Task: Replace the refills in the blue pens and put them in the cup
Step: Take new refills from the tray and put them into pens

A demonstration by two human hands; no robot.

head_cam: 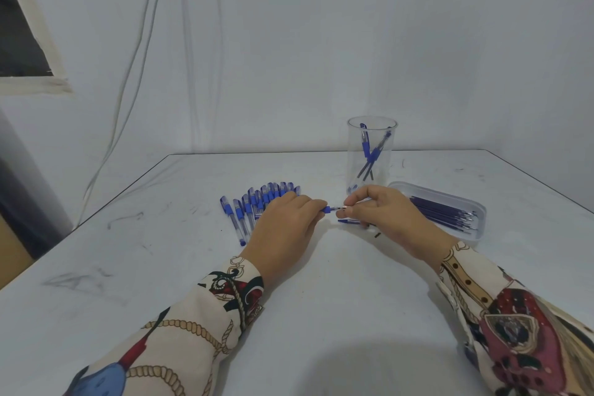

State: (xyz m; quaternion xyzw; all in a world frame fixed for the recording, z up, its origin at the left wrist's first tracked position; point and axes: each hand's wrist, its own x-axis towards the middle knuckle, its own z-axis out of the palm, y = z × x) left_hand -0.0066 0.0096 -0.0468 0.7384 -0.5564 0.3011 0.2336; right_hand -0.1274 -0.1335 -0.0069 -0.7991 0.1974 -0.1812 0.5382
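Left hand (pixel 284 223): grips blue pen (pixel 328 210) barrel above the desk (pixel 321 315).
Right hand (pixel 379 215): pinches the tip, probably unscrewing.
Advice: twist steadily, barrel level.
Cup (pixel 372 154): just behind.

Bare room: white table (pixel 160 267), plain wall (pixel 321 42).

A white tabletop (pixel 160 267), marked with dark scuffs and scribbles, is set against a plain pale wall (pixel 353 42). Thin white cables (pixel 135 51) are hung down the wall toward the tabletop's far left corner. A dark window opening (pixel 19 35) with a cream frame is seen at upper left. Soft, even light is cast throughout.
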